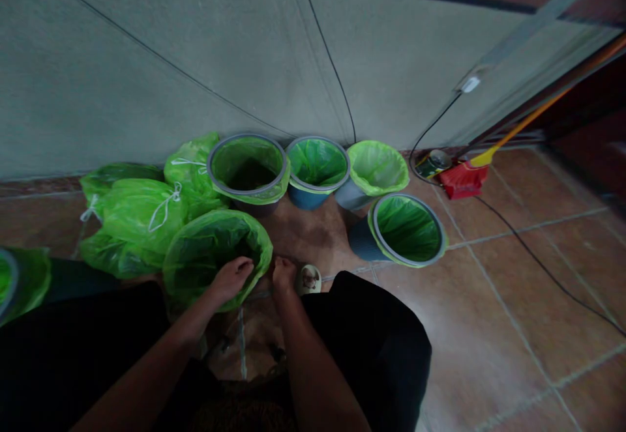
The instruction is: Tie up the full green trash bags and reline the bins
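A bin lined with a green bag (215, 249) stands on the floor right in front of me. My left hand (231, 277) rests on the near rim of that bag, fingers curled over the plastic. My right hand (283, 273) is beside the rim, closed on the bag's edge as far as I can tell. Behind it stand three lined bins: a grey one (248, 170), a blue one (317, 168) and a pale one (374, 172). A fourth grey bin (403, 229) leans to the right.
Tied green bags (134, 217) lie heaped at the left by the wall. Another lined bin (14, 282) shows at the left edge. A red dustpan (462, 179) with a yellow-handled broom and black cables (538, 259) lie at the right on the tiled floor.
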Demonstrator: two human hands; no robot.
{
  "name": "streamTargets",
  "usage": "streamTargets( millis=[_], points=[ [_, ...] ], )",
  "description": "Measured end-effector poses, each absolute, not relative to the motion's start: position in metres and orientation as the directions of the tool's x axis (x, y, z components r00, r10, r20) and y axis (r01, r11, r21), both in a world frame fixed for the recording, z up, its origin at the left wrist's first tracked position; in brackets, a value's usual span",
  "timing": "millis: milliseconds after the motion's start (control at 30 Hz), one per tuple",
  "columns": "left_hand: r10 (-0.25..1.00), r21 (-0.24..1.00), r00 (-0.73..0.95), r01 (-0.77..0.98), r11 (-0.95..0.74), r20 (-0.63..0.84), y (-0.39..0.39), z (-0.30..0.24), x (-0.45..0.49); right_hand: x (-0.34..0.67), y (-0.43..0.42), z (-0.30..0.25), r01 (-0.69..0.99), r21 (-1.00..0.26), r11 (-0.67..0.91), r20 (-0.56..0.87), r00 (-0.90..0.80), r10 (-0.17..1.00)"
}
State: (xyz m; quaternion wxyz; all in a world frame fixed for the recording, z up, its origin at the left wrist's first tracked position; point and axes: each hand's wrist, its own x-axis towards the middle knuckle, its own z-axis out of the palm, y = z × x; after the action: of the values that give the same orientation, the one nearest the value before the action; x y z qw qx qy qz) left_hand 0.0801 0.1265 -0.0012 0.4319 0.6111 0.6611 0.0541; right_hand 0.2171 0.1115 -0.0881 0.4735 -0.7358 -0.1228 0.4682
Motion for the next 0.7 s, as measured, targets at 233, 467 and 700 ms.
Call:
streamTargets(
  millis=[233,467,700],
  points=[
    [0.935,0.457,0.082,0.885,0.091,-0.345,0.097,0.023,0.089,0.217,0.108,-0.062,-0.474,-0.674,-0.567,-0.724,0.271,0.635],
    [0.904,0.321,0.212,0.943,-0.089,-0.372,0.071,0.017,0.096,0.221,0.1,-0.058,-0.603,-0.625,-0.496,-0.713,0.182,0.677],
    [0.871,0.197,0.234,0.967,-0.163,-0.431,0.072,0.001,0.09,0.212,0.102,-0.068,-0.649,-0.598,-0.47,-0.729,0.198,0.655]
  ],
)
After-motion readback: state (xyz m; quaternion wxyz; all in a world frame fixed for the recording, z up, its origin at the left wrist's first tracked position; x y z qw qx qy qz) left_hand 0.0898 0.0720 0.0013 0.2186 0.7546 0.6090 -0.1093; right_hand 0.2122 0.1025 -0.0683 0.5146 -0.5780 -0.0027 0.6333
